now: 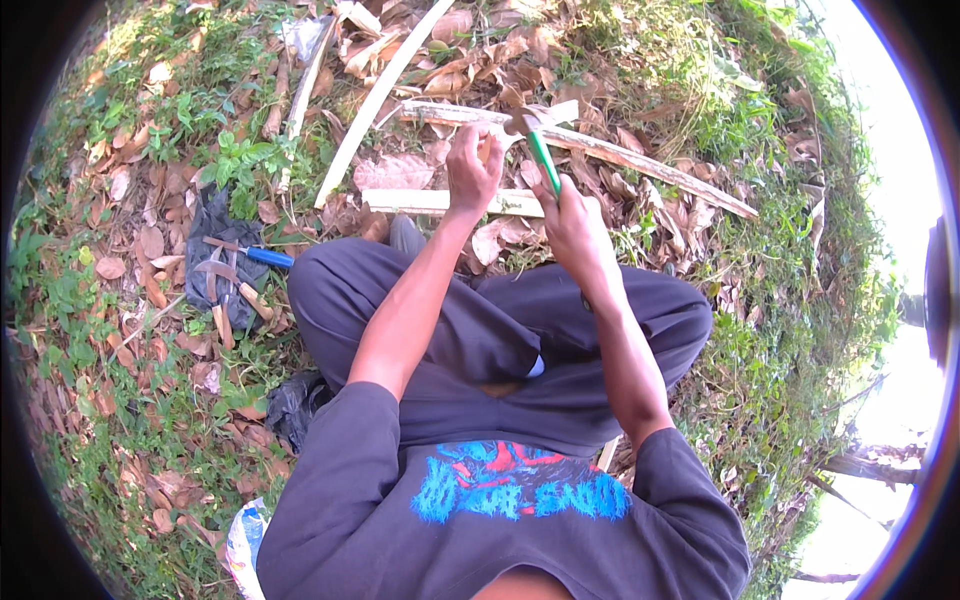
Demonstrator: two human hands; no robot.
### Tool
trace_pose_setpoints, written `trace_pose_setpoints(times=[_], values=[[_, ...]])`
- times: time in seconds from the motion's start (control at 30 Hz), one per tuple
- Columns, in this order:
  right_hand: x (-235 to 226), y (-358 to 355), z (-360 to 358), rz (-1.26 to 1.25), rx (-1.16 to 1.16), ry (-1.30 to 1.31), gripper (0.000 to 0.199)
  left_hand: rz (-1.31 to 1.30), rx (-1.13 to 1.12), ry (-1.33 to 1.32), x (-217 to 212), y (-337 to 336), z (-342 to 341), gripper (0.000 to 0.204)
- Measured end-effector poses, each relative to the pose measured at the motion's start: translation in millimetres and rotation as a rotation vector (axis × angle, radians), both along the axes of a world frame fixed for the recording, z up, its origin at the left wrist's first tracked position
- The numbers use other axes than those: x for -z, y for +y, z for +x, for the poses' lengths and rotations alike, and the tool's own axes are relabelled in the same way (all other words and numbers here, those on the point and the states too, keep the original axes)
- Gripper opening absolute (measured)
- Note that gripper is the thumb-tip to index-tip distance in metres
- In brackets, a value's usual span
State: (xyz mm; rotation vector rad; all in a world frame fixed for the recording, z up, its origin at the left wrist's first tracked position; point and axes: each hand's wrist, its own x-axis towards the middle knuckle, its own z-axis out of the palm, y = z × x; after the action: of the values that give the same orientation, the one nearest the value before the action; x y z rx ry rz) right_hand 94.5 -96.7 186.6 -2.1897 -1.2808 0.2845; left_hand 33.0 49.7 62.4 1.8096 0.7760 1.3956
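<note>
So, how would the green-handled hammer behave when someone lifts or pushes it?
The green-handled hammer is probably stiff, as its handle looks straight. It may feel heavy toward the head, which seems metal and wider than the handle. That broad head would probably stop free rolling.

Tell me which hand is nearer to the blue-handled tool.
Left. The left hand is ahead and to the right of the blue-handled tool, not touching it. The right hand, gripping a green-handled tool, is farther to the right.
</note>
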Motion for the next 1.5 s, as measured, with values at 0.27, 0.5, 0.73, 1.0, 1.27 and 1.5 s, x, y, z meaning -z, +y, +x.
trace_pose_setpoints(times=[0.27,0.5,0.73,1.0,1.27,1.5], values=[[4,-7,15,-0.071,0.036,0.089,0.032,-0.007,0.003,0.034,0,-2,-4,0.023],[3,-7,23,-0.210,0.024,0.173,0.031,0.005,-0.001,0.059,-4,-7,-2,0.023],[-45,0,2,-0.147,0.103,0.329,0.035,0.014,-0.023,0.033,9,-2,-6,0.019],[-10,-59,29,-0.085,-0.064,0.498,0.019,0.029,-0.026,0.080,4,-4,-10,0.016],[-5,-153,-8,0.106,0.400,1.101,0.013,0.027,0.004,0.050,1,-3,-8,0.017],[6,-174,-21,0.042,0.418,1.199,0.012,0.279,0.018,0.200,-3,3,-13,0.026]])
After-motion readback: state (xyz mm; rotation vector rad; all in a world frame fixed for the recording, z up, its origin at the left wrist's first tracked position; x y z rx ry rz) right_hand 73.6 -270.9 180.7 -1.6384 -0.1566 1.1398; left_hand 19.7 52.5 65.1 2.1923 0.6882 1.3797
